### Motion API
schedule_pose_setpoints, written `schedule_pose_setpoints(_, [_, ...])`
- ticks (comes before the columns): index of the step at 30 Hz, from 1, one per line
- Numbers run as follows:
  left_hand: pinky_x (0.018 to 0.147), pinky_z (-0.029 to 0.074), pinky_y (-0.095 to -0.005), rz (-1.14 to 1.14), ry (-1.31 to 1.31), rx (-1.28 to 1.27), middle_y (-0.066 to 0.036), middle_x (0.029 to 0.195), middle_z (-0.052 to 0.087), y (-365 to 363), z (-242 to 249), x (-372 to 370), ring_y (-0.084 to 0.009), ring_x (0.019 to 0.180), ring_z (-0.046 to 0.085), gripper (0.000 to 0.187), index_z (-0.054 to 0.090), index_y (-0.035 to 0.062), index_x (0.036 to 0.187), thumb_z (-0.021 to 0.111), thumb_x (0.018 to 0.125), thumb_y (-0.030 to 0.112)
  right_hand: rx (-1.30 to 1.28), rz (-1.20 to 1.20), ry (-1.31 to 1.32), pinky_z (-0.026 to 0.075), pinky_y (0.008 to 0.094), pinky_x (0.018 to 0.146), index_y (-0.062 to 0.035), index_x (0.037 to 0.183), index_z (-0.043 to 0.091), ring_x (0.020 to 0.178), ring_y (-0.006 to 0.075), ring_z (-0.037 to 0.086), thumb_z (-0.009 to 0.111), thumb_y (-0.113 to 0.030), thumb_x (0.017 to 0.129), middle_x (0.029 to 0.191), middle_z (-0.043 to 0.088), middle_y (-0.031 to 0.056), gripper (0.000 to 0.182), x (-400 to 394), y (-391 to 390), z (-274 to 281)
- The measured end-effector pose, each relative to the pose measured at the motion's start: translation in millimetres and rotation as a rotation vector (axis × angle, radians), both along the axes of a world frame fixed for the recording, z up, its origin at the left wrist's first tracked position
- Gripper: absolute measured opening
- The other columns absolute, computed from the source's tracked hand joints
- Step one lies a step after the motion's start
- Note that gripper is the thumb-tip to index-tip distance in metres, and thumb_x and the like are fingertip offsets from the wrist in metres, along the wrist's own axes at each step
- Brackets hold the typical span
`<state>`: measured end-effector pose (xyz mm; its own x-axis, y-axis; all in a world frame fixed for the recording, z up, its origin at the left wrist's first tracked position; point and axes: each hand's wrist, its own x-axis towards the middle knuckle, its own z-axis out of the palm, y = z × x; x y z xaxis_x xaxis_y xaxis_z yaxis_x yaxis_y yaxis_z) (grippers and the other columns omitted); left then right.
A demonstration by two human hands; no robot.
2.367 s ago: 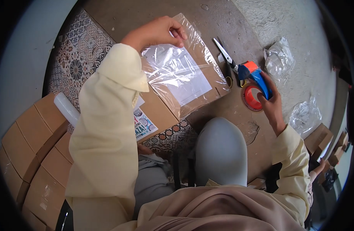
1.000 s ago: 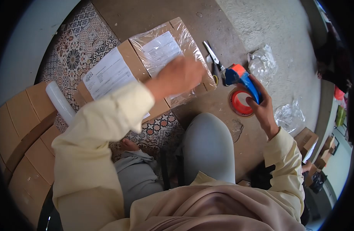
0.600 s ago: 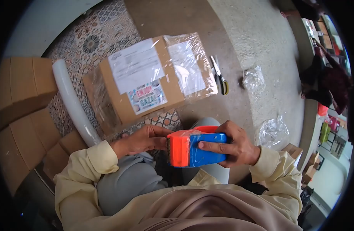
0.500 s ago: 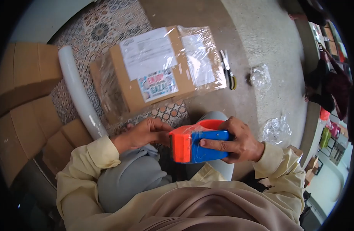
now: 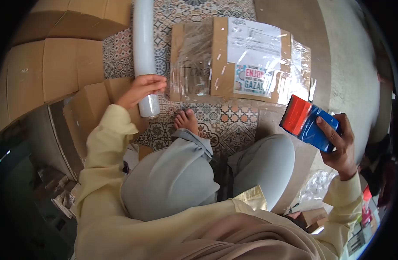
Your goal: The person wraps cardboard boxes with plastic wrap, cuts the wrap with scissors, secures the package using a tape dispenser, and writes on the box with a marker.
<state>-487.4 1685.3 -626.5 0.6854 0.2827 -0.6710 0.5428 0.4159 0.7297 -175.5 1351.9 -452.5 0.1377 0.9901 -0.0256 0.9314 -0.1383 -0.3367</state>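
My right hand [image 5: 341, 145] grips a red and blue tape dispenser [image 5: 309, 123], its toothed edge facing left. The dispenser is held up in front of the lower right corner of a cardboard package [image 5: 219, 65]. Clear plastic film covers the package, with a white printed sheet [image 5: 253, 41] and a colourful card [image 5: 252, 80] on its face. On the left, my left hand [image 5: 142, 90] has its fingertips pressed together; whatever they may hold is too small to make out. It overlaps a long roll of plastic wrap [image 5: 144, 43] standing out beyond it.
Large cardboard boxes [image 5: 60, 65] line the left side. Scissors [image 5: 312, 90] lie beside the package, mostly hidden by the dispenser. Crumpled clear plastic [image 5: 316, 186] rests on the floor at lower right. My bare foot [image 5: 186, 121] is on the patterned floor [image 5: 238, 115].
My hands have moved apart: the left from beside the dispenser toward the roll, the right outward with the dispenser. The view has turned, so the package and roll appear farther right.
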Motion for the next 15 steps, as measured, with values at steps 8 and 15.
schedule_pose_setpoints(8, [0.064,0.042,-0.0193,0.051,0.177,0.228,-0.005,0.086,0.061,-17.9,-60.3,15.3,-0.0088,0.075,0.057,0.034,0.054,-0.002,0.099,0.064,0.073,0.017,-0.066,0.141,-0.132,0.048,0.0336,0.057,-0.0205,0.109,0.054,0.068,0.0246,0.049,0.068,0.003,0.04,0.078,0.046,0.0082,0.074,-7.7,55.2,4.7])
schedule_pose_setpoints(15, [0.06,0.047,-0.024,0.143,0.171,0.584,-0.008,0.072,0.063,-34.1,-89.6,20.3,-0.0137,0.067,0.061,0.026,0.061,-0.0014,0.08,0.071,0.063,0.016,-0.094,0.206,-0.148,0.049,0.0328,0.058,-0.0213,0.108,0.054,0.068,0.0221,0.049,0.069,0.002,0.042,0.077,0.045,0.0069,0.072,-11.1,74.7,-2.8])
